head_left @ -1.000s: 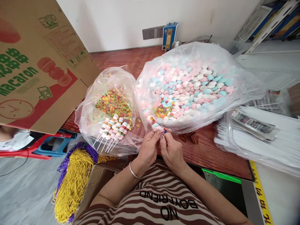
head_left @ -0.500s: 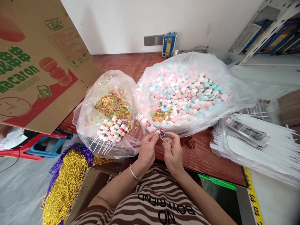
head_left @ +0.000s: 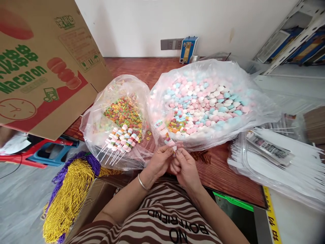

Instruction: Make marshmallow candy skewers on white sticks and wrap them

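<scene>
A marshmallow skewer in a clear printed wrapper points up and away from me. My left hand is closed, pinching the wrapper's lower end between thumb and fingers. Right beside it, my right hand is closed on the same end, its fingertips nearly touching the left ones. My fingers partly hide that end. To the left, several finished marshmallow skewers with white sticks lie on a plastic bag of colourful ring pieces. Beyond my hands spreads a large plastic bag of pink, white and blue marshmallows.
A cardboard box stands at the left. Packs of white sticks lie on the right of the reddish wooden table. Gold bead strands hang at the lower left. A blue device stands against the wall.
The wrapped skewer has turned to stand more upright in view. Both hands have shifted slightly and come closer together at its lower end, where a blue-and-red patch showed before.
</scene>
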A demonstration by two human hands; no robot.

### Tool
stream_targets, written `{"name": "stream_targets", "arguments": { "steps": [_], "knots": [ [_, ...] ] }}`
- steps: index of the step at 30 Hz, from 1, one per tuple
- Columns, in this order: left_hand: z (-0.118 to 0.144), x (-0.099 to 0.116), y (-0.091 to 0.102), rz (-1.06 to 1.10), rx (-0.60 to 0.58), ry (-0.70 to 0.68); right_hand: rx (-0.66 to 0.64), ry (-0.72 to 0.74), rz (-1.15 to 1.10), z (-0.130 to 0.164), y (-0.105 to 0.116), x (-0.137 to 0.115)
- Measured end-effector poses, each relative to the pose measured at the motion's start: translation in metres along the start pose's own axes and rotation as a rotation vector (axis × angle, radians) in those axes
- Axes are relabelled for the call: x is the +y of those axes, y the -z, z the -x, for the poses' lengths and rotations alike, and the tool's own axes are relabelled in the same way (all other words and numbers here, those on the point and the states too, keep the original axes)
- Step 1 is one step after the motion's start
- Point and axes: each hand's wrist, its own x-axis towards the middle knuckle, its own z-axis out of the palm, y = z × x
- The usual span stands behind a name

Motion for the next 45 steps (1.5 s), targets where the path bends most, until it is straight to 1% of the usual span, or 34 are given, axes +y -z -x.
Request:
{"name": "stream_targets", "arguments": {
  "steps": [2, 4, 5, 7, 8, 9, 12, 13, 14, 15, 16, 18, 19, 20, 21, 22, 23, 24, 25, 26, 27, 28, 29, 30, 31, 33, 37, 39, 42, 43, 45],
  "knots": [
    [-0.004, 0.002, 0.010, 0.058, -0.088, 0.045, -0.148, -0.200, -0.204, 0.003, -0.004, -0.005],
    [-0.005, 0.005, 0.018, 0.085, -0.158, 0.113, -0.244, -0.332, -0.297, 0.005, -0.005, -0.008],
    [-0.005, 0.007, 0.021, 0.083, -0.172, 0.138, -0.270, -0.371, -0.317, 0.005, -0.005, -0.009],
    [-0.005, 0.008, 0.023, 0.043, -0.131, 0.128, -0.277, -0.392, -0.307, 0.005, -0.003, -0.009],
    [-0.004, 0.008, 0.023, 0.007, -0.089, 0.100, -0.252, -0.361, -0.273, 0.004, -0.002, -0.007],
    [-0.005, 0.007, 0.023, -0.034, -0.045, 0.064, -0.210, -0.298, -0.213, 0.004, -0.001, -0.006],
    [-0.006, 0.003, 0.023, -0.181, 0.088, -0.054, -0.019, -0.009, 0.068, 0.004, -0.002, 0.001],
    [-0.006, 0.001, 0.023, -0.226, 0.124, -0.089, 0.030, 0.056, 0.131, 0.004, -0.002, 0.003],
    [-0.006, 0.000, 0.025, -0.260, 0.144, -0.105, 0.055, 0.078, 0.143, 0.005, -0.003, 0.006],
    [-0.005, -0.001, 0.027, -0.274, 0.137, -0.091, 0.042, 0.050, 0.100, 0.006, -0.004, 0.008],
    [-0.005, -0.001, 0.029, -0.269, 0.100, -0.043, -0.010, -0.016, 0.012, 0.006, -0.004, 0.010],
    [-0.003, -0.001, 0.033, -0.226, -0.031, 0.092, -0.196, -0.188, -0.182, 0.007, -0.003, 0.014],
    [-0.002, -0.001, 0.035, -0.215, -0.089, 0.139, -0.290, -0.252, -0.237, 0.008, 0.000, 0.014],
    [-0.001, 0.000, 0.037, -0.218, -0.126, 0.158, -0.367, -0.285, -0.233, 0.009, 0.004, 0.014],
    [0.000, 0.001, 0.038, -0.234, -0.139, 0.153, -0.419, -0.276, -0.156, 0.011, 0.010, 0.012],
    [0.001, 0.003, 0.040, -0.258, -0.131, 0.120, -0.420, -0.218, -0.009, 0.014, 0.019, 0.008],
    [0.001, 0.005, 0.041, -0.280, -0.107, 0.063, -0.362, -0.121, 0.197, 0.017, 0.030, 0.004],
    [0.000, 0.008, 0.042, -0.298, -0.072, -0.003, -0.250, -0.009, 0.439, 0.021, 0.044, -0.001],
    [-0.001, 0.011, 0.044, -0.314, -0.036, -0.070, -0.080, 0.109, 0.690, 0.025, 0.059, -0.007],
    [-0.003, 0.015, 0.045, -0.327, -0.003, -0.134, 0.127, 0.194, 0.909, 0.030, 0.075, -0.012],
    [-0.005, 0.018, 0.047, -0.341, 0.024, -0.184, 0.316, 0.224, 1.083, 0.034, 0.091, -0.015],
    [-0.008, 0.020, 0.047, -0.354, 0.045, -0.213, 0.462, 0.212, 1.221, 0.036, 0.106, -0.018],
    [-0.009, 0.021, 0.047, -0.367, 0.059, -0.224, 0.560, 0.176, 1.325, 0.038, 0.119, -0.020],
    [-0.011, 0.020, 0.047, -0.377, 0.067, -0.222, 0.618, 0.136, 1.399, 0.038, 0.129, -0.020],
    [-0.012, 0.018, 0.046, -0.383, 0.073, -0.211, 0.641, 0.108, 1.448, 0.037, 0.136, -0.019],
    [-0.011, 0.011, 0.042, -0.389, 0.077, -0.176, 0.622, 0.103, 1.497, 0.030, 0.141, -0.016],
    [-0.008, 0.000, 0.039, -0.405, 0.076, -0.143, 0.549, 0.141, 1.572, 0.009, 0.130, -0.012],
    [-0.006, -0.001, 0.041, -0.414, 0.074, -0.143, 0.527, 0.114, 1.616, 0.000, 0.125, -0.013],
    [-0.005, -0.001, 0.043, -0.419, 0.075, -0.141, 0.502, 0.080, 1.636, -0.008, 0.126, -0.013],
    [-0.004, -0.001, 0.043, -0.419, 0.079, -0.139, 0.503, 0.093, 1.623, -0.009, 0.127, -0.013],
    [-0.004, -0.002, 0.042, -0.408, 0.080, -0.125, 0.519, 0.180, 1.568, -0.007, 0.130, -0.013]
  ]
}}
